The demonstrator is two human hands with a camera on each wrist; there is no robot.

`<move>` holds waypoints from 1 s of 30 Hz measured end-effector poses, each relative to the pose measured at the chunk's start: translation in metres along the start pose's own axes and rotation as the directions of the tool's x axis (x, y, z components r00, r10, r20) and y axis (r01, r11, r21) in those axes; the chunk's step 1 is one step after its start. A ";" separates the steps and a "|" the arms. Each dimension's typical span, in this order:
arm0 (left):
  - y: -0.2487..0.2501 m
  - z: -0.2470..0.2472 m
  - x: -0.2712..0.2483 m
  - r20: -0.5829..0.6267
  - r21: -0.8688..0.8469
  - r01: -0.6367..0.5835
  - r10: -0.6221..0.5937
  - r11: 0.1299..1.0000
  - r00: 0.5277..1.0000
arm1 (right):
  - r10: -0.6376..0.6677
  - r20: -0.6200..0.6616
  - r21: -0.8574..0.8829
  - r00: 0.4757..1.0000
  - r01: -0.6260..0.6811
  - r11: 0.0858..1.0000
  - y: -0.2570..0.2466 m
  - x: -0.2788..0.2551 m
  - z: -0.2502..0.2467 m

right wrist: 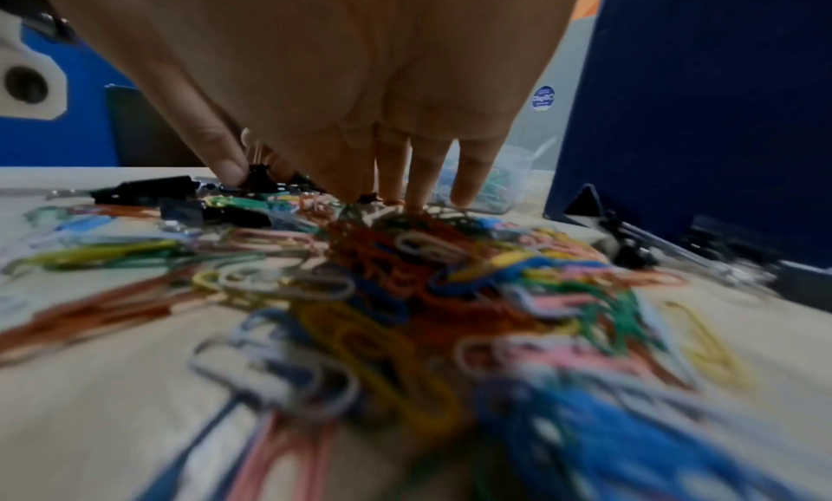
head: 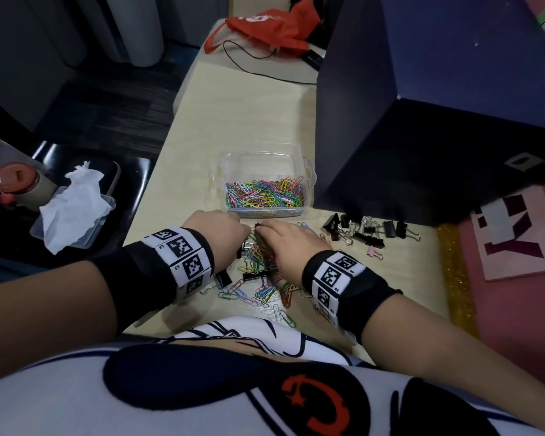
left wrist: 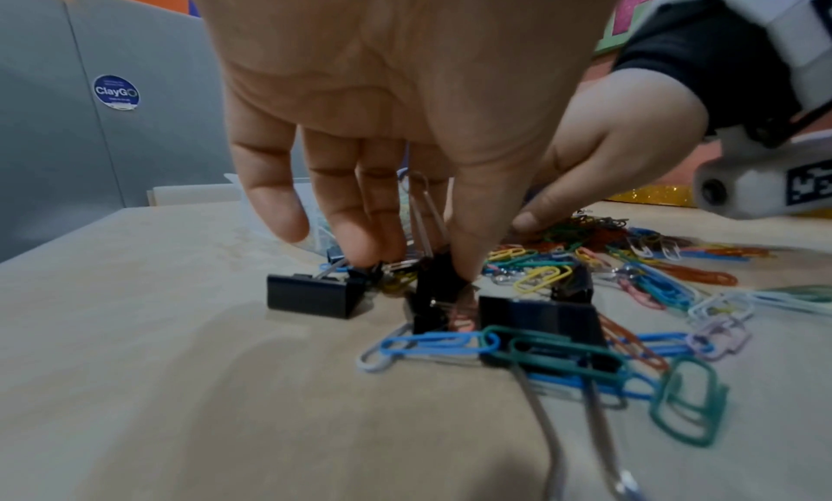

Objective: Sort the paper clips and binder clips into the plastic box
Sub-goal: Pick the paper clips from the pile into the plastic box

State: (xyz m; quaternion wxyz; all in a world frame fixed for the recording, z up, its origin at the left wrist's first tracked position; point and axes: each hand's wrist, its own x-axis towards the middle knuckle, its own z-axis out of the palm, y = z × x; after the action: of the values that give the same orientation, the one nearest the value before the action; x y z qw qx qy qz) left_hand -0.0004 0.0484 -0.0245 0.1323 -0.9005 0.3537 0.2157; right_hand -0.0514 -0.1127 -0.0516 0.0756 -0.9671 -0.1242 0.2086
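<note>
A pale wood-grain table [head: 233,121] carries everything. A clear plastic box [head: 266,184] holding coloured paper clips sits near its centre, with a loose heap of paper clips [head: 258,278] and binder clips at six o'clock from it. A cluster of black binder clips [head: 368,231] lies at four o'clock, and an orange bag [head: 274,26] at twelve.

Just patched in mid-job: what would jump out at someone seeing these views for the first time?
Both hands, the left hand and right hand, are down in a heap of mixed clips at the near edge of the table. Just beyond them stands the clear plastic box, already holding coloured paper clips. To its right, a cluster of black binder clips lies apart.
</note>
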 end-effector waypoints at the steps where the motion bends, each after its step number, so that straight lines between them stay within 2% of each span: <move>1: 0.000 -0.001 0.000 -0.001 -0.002 -0.001 0.001 1.000 1.000 | 0.014 -0.027 0.024 1.000 -0.013 1.000 0.003 -0.004 0.002; 6: 0.008 -0.008 0.003 -0.056 -0.065 -0.033 0.029 0.997 0.998 | 0.109 -0.046 0.033 0.993 -0.108 0.994 0.022 -0.038 0.013; 13: 0.038 -0.009 0.014 -0.171 0.016 -0.183 0.183 0.983 0.968 | 0.253 -0.049 0.197 0.966 -0.239 0.951 0.028 -0.056 0.006; 18: 0.049 -0.007 0.017 -0.095 0.048 -0.245 0.249 0.968 0.964 | 0.335 -0.031 0.282 0.942 -0.313 0.907 0.028 -0.061 0.005; 22: 0.039 -0.008 0.016 -0.098 0.102 -0.191 0.201 0.976 0.975 | 0.357 -0.062 0.228 0.932 -0.335 0.914 0.033 -0.063 0.003; 26: 0.035 -0.014 0.014 -0.073 0.105 -0.117 0.125 0.988 0.990 | 0.356 -0.130 0.295 0.925 -0.307 0.905 0.039 -0.056 0.000; 30: 0.045 -0.014 0.013 -0.095 0.071 -0.142 0.149 0.987 0.984 | 0.286 0.050 0.289 0.957 -0.288 0.913 0.040 -0.050 -0.004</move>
State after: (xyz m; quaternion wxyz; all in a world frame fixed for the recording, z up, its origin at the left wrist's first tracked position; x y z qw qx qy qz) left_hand -0.0191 0.0032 -0.0222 0.1271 -0.8771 0.4316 0.1680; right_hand -0.0852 -0.1647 -0.0371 0.1865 -0.9521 0.0511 0.2369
